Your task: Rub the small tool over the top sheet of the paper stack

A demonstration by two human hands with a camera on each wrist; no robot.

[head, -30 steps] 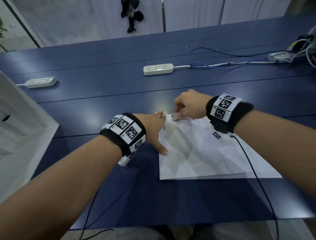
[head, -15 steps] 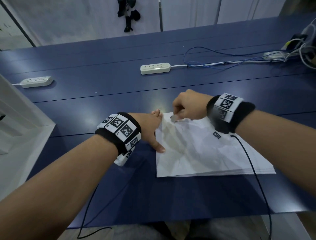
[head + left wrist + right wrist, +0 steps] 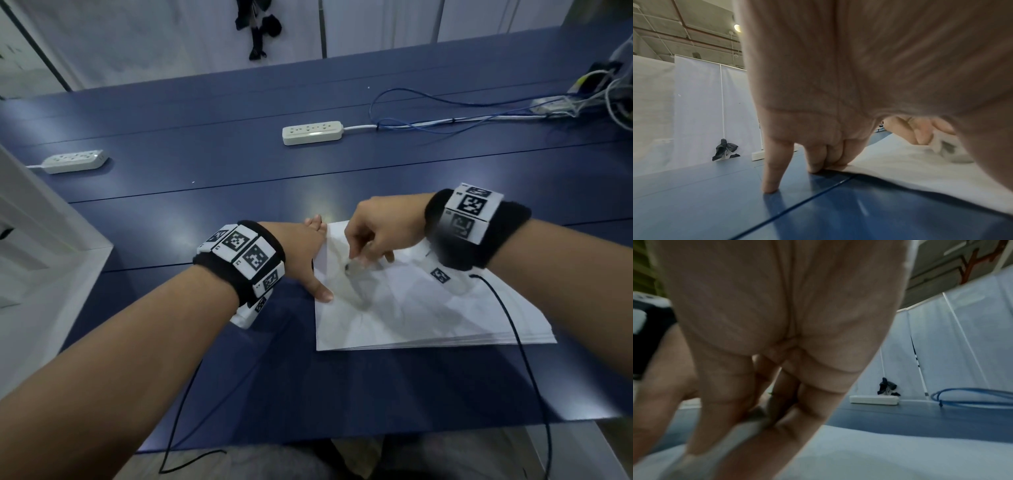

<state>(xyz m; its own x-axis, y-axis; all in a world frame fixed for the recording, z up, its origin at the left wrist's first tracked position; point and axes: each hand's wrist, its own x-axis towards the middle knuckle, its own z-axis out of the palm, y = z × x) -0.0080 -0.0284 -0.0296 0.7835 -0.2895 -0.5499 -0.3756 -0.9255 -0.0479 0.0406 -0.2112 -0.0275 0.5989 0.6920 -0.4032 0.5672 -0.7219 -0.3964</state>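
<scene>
A stack of white paper (image 3: 428,308) lies on the dark blue table (image 3: 205,205) in front of me. My left hand (image 3: 308,253) rests at the stack's left edge, fingers straight and tips down where paper meets table (image 3: 818,162). The thumb touches the sheet nearer to me. My right hand (image 3: 380,233) is curled over the far left part of the stack. It pinches the lifted corner of the top sheet (image 3: 356,265), which is bent back over the stack. In the right wrist view the fingers (image 3: 748,402) are blurred over the paper (image 3: 890,459).
Two white power strips (image 3: 312,132) (image 3: 73,161) lie farther back, with a blue cable (image 3: 428,113) running to a tangle of wires (image 3: 609,92) at the far right. A white box (image 3: 41,274) stands at the left. Black cords (image 3: 513,325) hang from both wristbands.
My right hand has drawn the top sheet's far left corner toward me and to the right, curling it up off the stack. My left hand has stayed at the stack's left edge.
</scene>
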